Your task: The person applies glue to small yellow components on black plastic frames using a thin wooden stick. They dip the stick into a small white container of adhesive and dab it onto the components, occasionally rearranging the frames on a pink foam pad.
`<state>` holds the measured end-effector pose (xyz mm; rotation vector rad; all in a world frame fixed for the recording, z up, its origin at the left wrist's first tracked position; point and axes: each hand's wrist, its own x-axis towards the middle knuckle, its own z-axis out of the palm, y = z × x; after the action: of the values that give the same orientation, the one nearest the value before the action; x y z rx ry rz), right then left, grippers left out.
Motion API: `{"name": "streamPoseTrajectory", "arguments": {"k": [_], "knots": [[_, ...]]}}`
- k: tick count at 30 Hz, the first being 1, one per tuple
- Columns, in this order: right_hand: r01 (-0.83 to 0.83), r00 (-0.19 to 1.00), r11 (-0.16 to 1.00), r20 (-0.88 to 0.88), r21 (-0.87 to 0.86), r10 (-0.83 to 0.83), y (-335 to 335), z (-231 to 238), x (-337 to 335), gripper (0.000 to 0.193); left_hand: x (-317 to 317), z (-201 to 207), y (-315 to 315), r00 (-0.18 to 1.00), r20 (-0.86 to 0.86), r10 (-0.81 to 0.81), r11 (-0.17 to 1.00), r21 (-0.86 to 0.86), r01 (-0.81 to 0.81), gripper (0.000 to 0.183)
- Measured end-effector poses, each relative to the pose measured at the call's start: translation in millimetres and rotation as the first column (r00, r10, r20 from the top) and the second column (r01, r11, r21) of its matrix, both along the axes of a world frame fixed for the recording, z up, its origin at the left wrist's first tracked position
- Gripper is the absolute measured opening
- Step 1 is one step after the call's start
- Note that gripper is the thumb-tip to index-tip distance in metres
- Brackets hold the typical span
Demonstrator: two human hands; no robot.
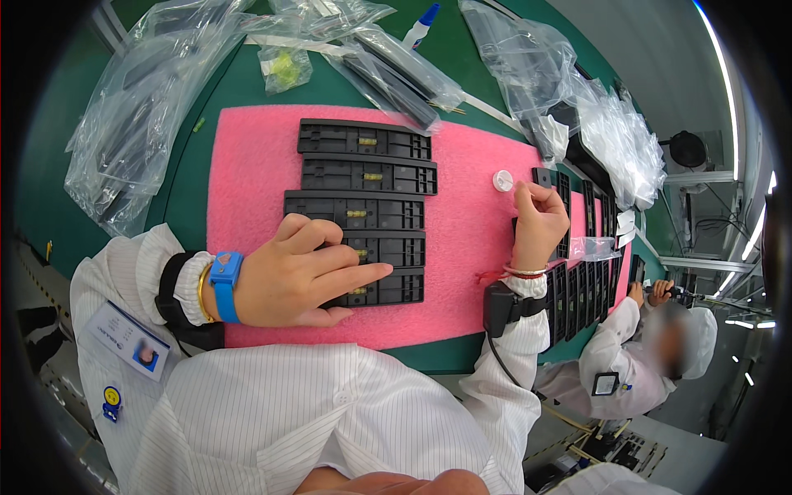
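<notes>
Several black plastic housings (pixel 396 211) lie in a column on a pink foam mat (pixel 470 289), each with a small yellow-green vial-like insert (pixel 355 214) near its middle. Across the lower housings rests my left hand (pixel 289 276), its fingers apart and the index finger bent, with nothing visible in its grasp. My right hand (pixel 540 227) is raised over the mat's right part, thumb and fingertips pinched together. Whatever sits between those fingertips is too small to make out. Just beyond them is a small white round container (pixel 502 181).
Clear plastic bags (pixel 157 99) lie at the far left, with more bags (pixel 610 132) at the far right. A blue-capped white bottle (pixel 421 26) stands at the back. More black housings (pixel 569 301) line the right side, where another person (pixel 643 355) works.
</notes>
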<state>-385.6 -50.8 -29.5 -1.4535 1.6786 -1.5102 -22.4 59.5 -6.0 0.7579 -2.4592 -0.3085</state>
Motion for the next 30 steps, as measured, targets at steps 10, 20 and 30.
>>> {"name": "streamPoseTrajectory", "arguments": {"k": [10, 20, 30], "knots": [[0.026, 0.998, 1.000, -0.058, -0.001, -0.026, 1.4, 6.6, 11.0, 0.015, -2.7, -0.9, 2.4, 0.999, 0.019, 0.045, 0.999, -0.029, -0.045, 0.057], [0.026, 0.997, 1.000, -0.069, -0.009, -0.026, 2.8, 6.2, 12.4, 0.014, -6.4, 2.7, 2.7, 0.990, -0.031, 0.141, 0.990, 0.000, -0.141, 0.052], [0.026, 0.996, 0.999, -0.082, 0.047, -0.022, 2.7, 6.8, 10.1, 0.014, -5.5, 1.2, 0.9, 0.978, -0.054, 0.201, 0.979, 0.025, -0.200, 0.053]]}}
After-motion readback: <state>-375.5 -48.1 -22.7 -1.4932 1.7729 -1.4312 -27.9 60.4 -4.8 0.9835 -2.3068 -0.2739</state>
